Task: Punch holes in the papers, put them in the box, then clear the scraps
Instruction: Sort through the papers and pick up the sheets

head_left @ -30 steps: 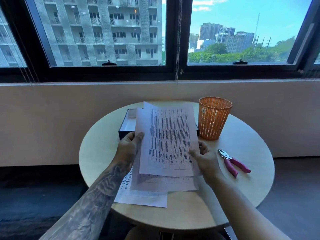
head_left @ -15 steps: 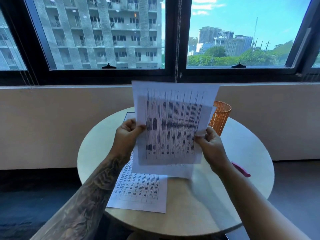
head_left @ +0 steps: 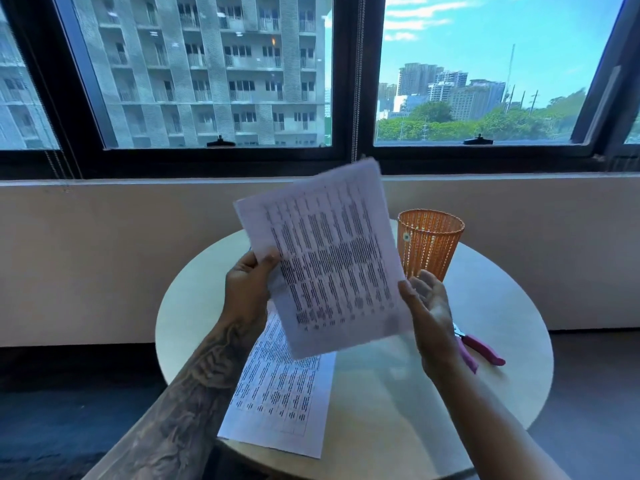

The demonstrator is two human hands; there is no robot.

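Note:
My left hand (head_left: 247, 289) grips the left edge of a printed stack of papers (head_left: 332, 265), raised above the table and tilted to the left. My right hand (head_left: 427, 306) is at the stack's right edge with its fingers spread and relaxed; it holds nothing. One more printed sheet (head_left: 280, 400) lies flat on the round table (head_left: 485, 306) under the stack. The pink-handled hole punch (head_left: 481, 349) lies on the table to the right, partly behind my right wrist. The box is hidden behind the raised papers.
An orange mesh basket (head_left: 429, 247) stands at the back right of the table. A wall and a black-framed window run behind the table. Dark floor lies on both sides.
The stack has gone up off the table and then tilted left. My right hand has let go of its right edge and opened. The box has gone out of sight behind the papers.

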